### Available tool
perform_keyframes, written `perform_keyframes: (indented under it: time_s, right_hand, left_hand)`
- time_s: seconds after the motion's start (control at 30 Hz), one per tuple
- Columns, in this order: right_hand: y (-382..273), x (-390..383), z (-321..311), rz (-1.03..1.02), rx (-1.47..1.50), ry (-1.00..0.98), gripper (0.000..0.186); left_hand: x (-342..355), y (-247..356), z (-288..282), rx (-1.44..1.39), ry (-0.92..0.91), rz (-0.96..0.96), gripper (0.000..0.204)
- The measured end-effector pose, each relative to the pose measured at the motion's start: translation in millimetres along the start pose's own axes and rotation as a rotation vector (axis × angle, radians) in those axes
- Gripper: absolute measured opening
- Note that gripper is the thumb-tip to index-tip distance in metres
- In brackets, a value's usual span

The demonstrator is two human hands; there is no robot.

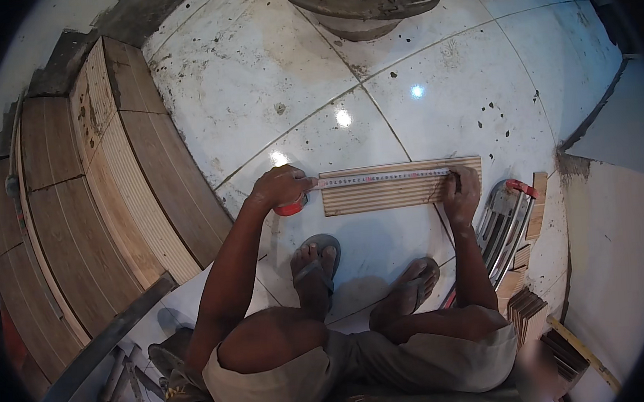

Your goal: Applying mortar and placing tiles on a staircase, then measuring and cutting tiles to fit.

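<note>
The left hand (282, 186) is closed over a red tape measure case (290, 205), pinning it to the white floor tiles (254, 79) just left of a wood-look tile strip (402, 186). The tape blade (384, 176) runs along the strip's far edge, held taut for reading. The right hand (462, 195) presses on the strip's right end (whether its fingers pinch a marker I cannot tell), steadying it

Wood-look tile strip (400, 189): tan-brown, fine lengthwise stripes. Tape measure case (290, 207): red, blade (384, 176) pale with tiny marks. Floor tiles (253, 71): glossy white, grey specks. Steps (112, 193): same brown woodgrain. Flip-flops (324, 254): grey.
</note>
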State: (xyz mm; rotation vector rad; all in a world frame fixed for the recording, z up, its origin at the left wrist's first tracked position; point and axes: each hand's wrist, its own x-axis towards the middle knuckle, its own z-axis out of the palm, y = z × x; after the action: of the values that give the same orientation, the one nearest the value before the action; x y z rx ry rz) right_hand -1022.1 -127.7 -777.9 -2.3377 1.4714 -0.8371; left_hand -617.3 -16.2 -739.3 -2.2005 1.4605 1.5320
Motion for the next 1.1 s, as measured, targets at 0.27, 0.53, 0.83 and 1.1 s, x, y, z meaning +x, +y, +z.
perform_keyframes:
  time_s: [0.27,0.53,0.83,1.1]
  right_hand:
    - [-3,1,3,0.010,-0.005,0.072,0.015]
    - [0,0,9,0.089,-0.009,0.115,0.016]
    - [6,1,14,0.017,-0.026,0.135,0.019]
    - [9,-1,10,0.032,-0.071,0.085,0.022]
  left_hand:
    - [-7,12,1,0.077,0.073,-0.097,0.050]
    - [-5,16,0,0.100,0.076,-0.072,0.047]
    - [-2,29,-5,0.111,0.051,-0.187,0.047]
    - [-1,37,-3,0.166,0.112,-0.248,0.048]
